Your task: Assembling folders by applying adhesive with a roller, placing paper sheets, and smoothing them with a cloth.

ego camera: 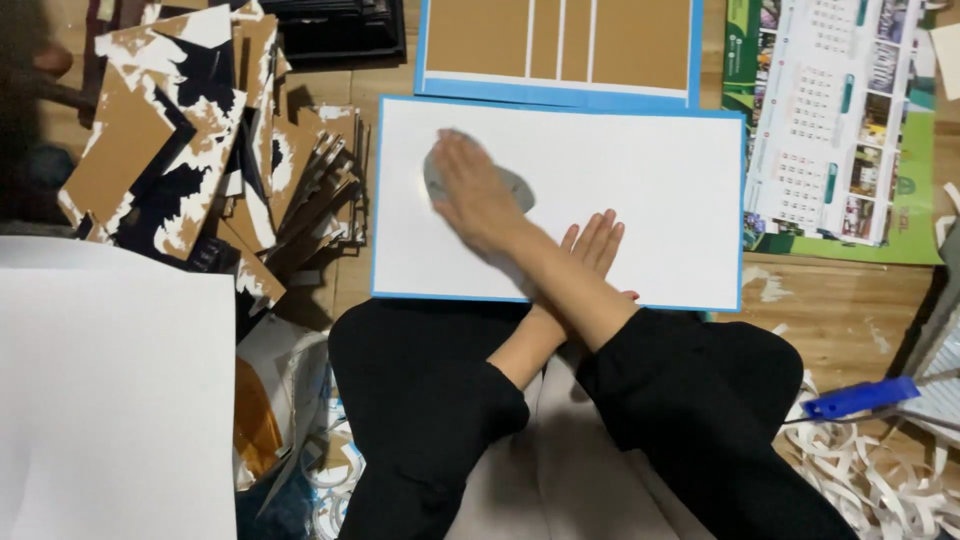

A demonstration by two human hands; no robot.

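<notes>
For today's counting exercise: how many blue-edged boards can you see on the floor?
2. One white-faced blue-edged board lies under the crossed hands; one brown-faced blue-edged board lies just beyond it at the top edge. Others may be hidden outside the view.

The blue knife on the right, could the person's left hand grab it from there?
Probably not easily. The left hand lies flat on the white sheet, pinned under the crossed right arm; the blue knife lies far off right.

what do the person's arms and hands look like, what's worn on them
Both arms wear black long sleeves pushed up toward the elbows, leaving the forearms bare. The right hand and left hand are bare too: no gloves, rings or watch visible.
</notes>
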